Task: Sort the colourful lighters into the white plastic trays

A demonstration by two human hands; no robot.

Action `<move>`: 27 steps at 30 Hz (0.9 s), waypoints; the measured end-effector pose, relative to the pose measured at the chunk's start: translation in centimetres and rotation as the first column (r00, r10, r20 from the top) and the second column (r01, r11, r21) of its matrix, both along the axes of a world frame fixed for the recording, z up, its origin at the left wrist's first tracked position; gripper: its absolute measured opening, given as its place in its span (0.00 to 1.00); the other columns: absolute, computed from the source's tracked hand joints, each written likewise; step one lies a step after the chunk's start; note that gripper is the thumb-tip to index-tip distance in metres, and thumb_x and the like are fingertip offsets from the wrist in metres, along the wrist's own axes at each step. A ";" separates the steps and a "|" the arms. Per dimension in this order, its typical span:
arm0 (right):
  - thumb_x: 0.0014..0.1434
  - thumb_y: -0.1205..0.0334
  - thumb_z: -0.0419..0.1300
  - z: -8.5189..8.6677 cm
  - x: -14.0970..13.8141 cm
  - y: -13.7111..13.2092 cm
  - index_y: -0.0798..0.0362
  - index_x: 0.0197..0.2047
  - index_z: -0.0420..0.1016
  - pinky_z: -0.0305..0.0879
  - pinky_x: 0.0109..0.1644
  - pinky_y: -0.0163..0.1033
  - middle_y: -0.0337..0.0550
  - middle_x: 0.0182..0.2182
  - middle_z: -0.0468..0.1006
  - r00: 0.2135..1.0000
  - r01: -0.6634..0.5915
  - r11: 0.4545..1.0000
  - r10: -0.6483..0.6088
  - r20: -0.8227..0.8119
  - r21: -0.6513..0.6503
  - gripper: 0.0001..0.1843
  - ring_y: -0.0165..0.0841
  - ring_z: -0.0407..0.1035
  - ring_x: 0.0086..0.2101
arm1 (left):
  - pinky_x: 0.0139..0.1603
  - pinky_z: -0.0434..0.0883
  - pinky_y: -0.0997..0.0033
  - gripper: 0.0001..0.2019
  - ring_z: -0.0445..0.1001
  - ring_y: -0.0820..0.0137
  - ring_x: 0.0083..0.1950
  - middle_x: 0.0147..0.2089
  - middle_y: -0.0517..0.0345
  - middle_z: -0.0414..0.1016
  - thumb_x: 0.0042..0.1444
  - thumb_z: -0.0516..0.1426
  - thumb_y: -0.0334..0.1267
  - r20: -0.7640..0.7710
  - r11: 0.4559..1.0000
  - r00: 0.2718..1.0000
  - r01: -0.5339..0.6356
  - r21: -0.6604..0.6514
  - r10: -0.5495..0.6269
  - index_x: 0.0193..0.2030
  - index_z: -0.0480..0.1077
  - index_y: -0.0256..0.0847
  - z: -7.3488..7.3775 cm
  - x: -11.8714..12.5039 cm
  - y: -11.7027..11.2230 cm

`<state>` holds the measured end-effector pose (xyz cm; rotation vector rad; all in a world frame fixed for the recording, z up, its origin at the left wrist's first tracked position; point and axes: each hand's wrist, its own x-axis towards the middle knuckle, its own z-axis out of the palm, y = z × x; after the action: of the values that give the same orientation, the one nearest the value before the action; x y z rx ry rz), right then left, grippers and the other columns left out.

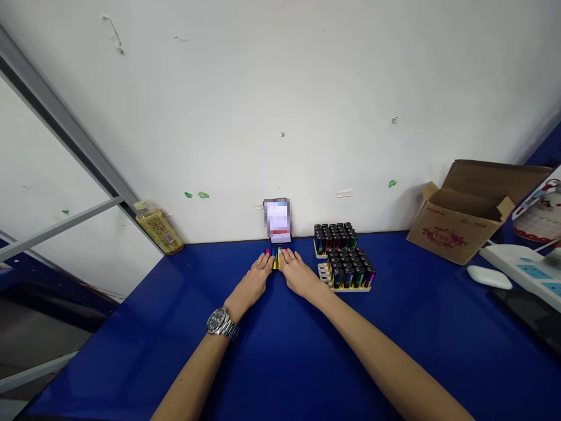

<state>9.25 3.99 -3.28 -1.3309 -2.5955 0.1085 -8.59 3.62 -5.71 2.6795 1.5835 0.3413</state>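
Observation:
Side by side at the middle of the table, my left hand (260,275) and my right hand (297,273) reach forward with fingers stretched out. Both rest over a row of small coloured pieces (276,258), yellow, blue and magenta, mostly hidden beneath the fingers. Their kind is too covered to make out. Just behind them a phone (279,221) leans against the wall, its lit screen blurred. To the right of my right hand, two pale racks (323,273) hold several upright battery-like cylinders (348,275), dark with shiny coloured sides. Some slots show at the front rack's left end.
A bottle of yellow liquid (160,228) leans at the left by a metal frame (79,131). An open cardboard box (456,219) stands at the right, near a white mouse-like object (489,276), a power strip (526,266) and a dark flat device (528,316). The blue table (280,362) meets the wall behind.

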 end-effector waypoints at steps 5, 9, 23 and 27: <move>0.58 0.78 0.45 0.4 0.1 -0.4 0.71 0.64 0.55 0.50 0.65 0.49 0.66 0.63 0.57 1.000 0.006 1.000 -0.006 0.003 -0.015 0.30 0.43 0.50 0.64 | 0.65 0.60 0.49 0.28 0.49 0.60 0.70 0.68 0.39 0.55 0.57 0.41 0.21 -0.003 1.000 1.000 -0.002 0.030 0.002 0.65 0.53 0.34 -0.4 -0.1 0.1; 0.58 0.78 0.45 0.6 0.2 -0.6 0.73 0.64 0.55 0.50 0.66 0.48 0.67 0.63 0.56 1.000 0.003 1.000 -0.003 -0.014 -0.021 0.29 0.43 0.49 0.64 | 0.65 0.59 0.51 0.28 0.49 0.62 0.70 0.67 0.39 0.57 0.56 0.41 0.20 -0.019 0.998 1.000 0.018 0.060 -0.017 0.64 0.53 0.33 -0.3 0.1 0.0; 0.62 0.66 0.49 1.0 1.3 -5.9 0.66 0.59 0.66 0.52 0.65 0.50 0.62 0.58 0.67 0.981 -0.144 0.952 0.172 -0.084 0.270 0.23 0.46 0.57 0.60 | 0.55 0.70 0.60 0.15 0.73 0.63 0.52 0.50 0.49 0.75 0.63 0.49 0.42 0.450 0.991 0.885 0.073 0.113 -0.117 0.51 0.69 0.40 8.4 7.3 -2.9; 0.61 0.62 0.53 1.5 3.0 -9.5 0.64 0.44 0.76 0.61 0.57 0.44 0.56 0.41 0.79 0.963 -0.226 0.892 0.266 -0.049 0.390 0.16 0.41 0.70 0.47 | 0.54 0.70 0.58 0.30 0.70 0.58 0.56 0.57 0.48 0.70 0.54 0.58 0.51 0.563 0.957 0.823 0.221 -0.189 -0.079 0.62 0.61 0.43 8.1 9.4 -2.4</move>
<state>12.27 -5.55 -1.81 -0.8358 -2.5156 -0.2708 0.83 1.20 2.42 2.2108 1.1432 0.7718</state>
